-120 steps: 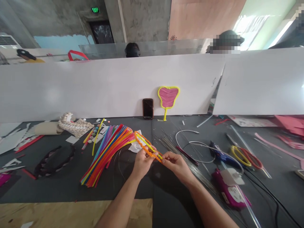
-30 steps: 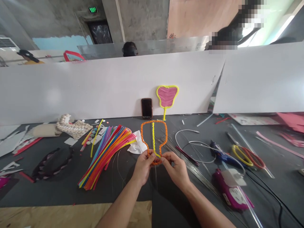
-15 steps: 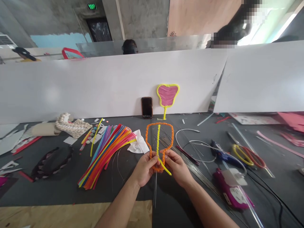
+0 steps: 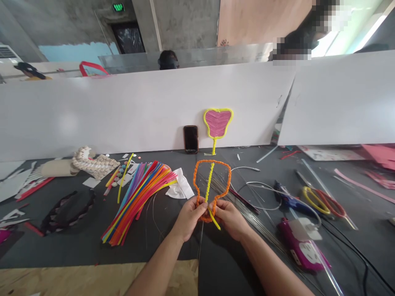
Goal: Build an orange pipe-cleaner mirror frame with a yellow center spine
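Observation:
An orange pipe-cleaner frame (image 4: 229, 181), twisted and wide at the top with a narrower lower part, is held upright above the table. My left hand (image 4: 191, 218) pinches the twisted yellow pipe cleaner (image 4: 209, 181) against the frame's lower left side. From that pinch the yellow strand rises inside the frame, and its loose tail (image 4: 217, 225) points down to the right. My right hand (image 4: 230, 218) is closed on the lower right side of the frame, its thumb by the yellow tail. Thin wires (image 4: 201, 242) hang below; where they attach is hidden by the fingers.
Left of my hands lie colourful pipe cleaners (image 4: 135, 205) and a white tissue (image 4: 180, 186). A pink-and-yellow paddle shape (image 4: 218, 123) and a phone (image 4: 191, 139) stand against the white partition (image 4: 138, 111). Rightward are wires (image 4: 247, 213), scissors (image 4: 321, 201), a glue gun (image 4: 290, 197) and a magenta power strip (image 4: 304, 246).
The frame's top has shifted right and tilted a little, and the yellow strand now leans right. My right thumb has moved in closer to the yellow tail, which hangs more steeply.

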The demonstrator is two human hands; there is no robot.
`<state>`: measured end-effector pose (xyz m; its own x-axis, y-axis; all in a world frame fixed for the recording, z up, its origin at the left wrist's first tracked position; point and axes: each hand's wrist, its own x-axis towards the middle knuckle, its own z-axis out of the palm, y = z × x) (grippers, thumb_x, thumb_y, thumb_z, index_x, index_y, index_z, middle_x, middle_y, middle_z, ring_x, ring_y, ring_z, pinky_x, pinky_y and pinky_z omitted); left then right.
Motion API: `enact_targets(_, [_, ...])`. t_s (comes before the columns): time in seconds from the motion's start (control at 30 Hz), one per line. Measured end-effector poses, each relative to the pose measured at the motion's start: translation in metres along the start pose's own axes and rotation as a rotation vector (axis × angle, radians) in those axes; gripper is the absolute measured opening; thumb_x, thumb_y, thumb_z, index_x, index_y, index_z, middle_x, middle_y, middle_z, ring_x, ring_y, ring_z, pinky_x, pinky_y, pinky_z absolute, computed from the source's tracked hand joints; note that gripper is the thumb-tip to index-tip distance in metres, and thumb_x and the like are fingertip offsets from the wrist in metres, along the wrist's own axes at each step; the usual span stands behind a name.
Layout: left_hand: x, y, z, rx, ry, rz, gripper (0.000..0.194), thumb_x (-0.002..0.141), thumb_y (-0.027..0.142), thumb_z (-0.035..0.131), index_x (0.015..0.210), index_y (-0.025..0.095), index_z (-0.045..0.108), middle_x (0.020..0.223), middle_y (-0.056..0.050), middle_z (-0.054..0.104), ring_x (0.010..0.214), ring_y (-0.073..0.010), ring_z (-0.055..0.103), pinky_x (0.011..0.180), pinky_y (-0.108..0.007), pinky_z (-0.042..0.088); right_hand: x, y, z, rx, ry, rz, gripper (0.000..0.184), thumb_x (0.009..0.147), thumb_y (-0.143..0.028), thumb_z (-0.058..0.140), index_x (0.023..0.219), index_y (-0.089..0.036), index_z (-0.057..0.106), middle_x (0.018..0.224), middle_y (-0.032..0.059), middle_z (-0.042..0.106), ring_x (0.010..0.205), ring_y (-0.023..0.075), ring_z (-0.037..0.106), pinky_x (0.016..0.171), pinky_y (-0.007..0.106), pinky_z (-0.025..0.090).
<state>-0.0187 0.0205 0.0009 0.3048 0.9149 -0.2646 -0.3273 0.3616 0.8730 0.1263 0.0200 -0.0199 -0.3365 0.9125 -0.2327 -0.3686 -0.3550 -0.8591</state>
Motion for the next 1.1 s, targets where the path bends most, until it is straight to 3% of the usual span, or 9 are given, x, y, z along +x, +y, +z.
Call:
enact_targets(0.2, [-0.0018,0.0031,0.0019,0.015,-0.017,0.030,0.024,0.072,0.034,0.072,0.074,0.014,0.059,0.065,0.001,0.058,0.057,-0.0081,0.053,0.057,-0.019,0.044,-0.0011,-0.0016,-0.0026,0.199,-0.156,0.154,0.029,0.069,-0.036,0.076,0.064,-0.013,0.060,0.053,-0.0049,0.046,0.046,0.0041,0.032,0.046,0.019,0.023])
enact_targets(0.37, [-0.0020,0.0049,0.0017,-0.025,-0.039,0.022,0.025,0.072,0.033,0.072,0.086,0.014,0.064,0.072,-0.001,0.062,0.060,-0.0086,0.054,0.059,-0.019,0.045,-0.0012,-0.0049,0.0006,0.195,-0.157,0.137,0.026,0.067,-0.035,0.078,0.068,-0.014,0.063,0.060,-0.0017,0.054,0.049,0.0053,0.038,0.047,0.019,0.026])
enact_targets(0.47, [-0.0009,0.0038,0.0000,-0.044,-0.018,0.011,0.022,0.071,0.032,0.073,0.078,0.013,0.064,0.065,0.001,0.058,0.055,-0.0063,0.050,0.055,-0.017,0.042,0.0001,-0.0052,0.0014,0.120,-0.188,0.124,0.028,0.069,-0.038,0.076,0.068,-0.013,0.063,0.062,-0.0002,0.055,0.049,0.0059,0.039,0.047,0.020,0.025])
enact_targets(0.8, [0.0005,0.0032,-0.0039,-0.058,-0.010,0.008,0.022,0.068,0.030,0.075,0.065,0.014,0.061,0.052,0.003,0.054,0.046,-0.0060,0.046,0.049,-0.018,0.039,0.0031,-0.0060,0.0028,-0.093,-0.286,-0.044,0.035,0.077,-0.049,0.065,0.073,-0.014,0.063,0.067,0.0002,0.056,0.053,0.0064,0.040,0.051,0.019,0.030])
enact_targets(1.0, [0.0025,0.0014,-0.0057,-0.078,-0.006,0.001,0.024,0.067,0.031,0.076,0.065,0.013,0.061,0.055,0.002,0.055,0.047,-0.0060,0.046,0.048,-0.018,0.040,0.0048,-0.0091,0.0029,-0.386,-0.178,-0.250,0.035,0.082,-0.049,0.057,0.073,-0.016,0.062,0.065,-0.0008,0.057,0.059,0.0102,0.046,0.057,0.022,0.035])
enact_targets(1.1, [0.0030,0.0009,-0.0065,-0.055,-0.004,0.028,0.024,0.068,0.032,0.075,0.067,0.013,0.061,0.059,0.002,0.056,0.051,-0.0059,0.047,0.050,-0.018,0.040,0.0074,-0.0080,0.0002,-0.386,-0.200,-0.229,0.034,0.081,-0.048,0.058,0.073,-0.015,0.064,0.067,-0.0009,0.058,0.058,0.0093,0.045,0.056,0.021,0.034])
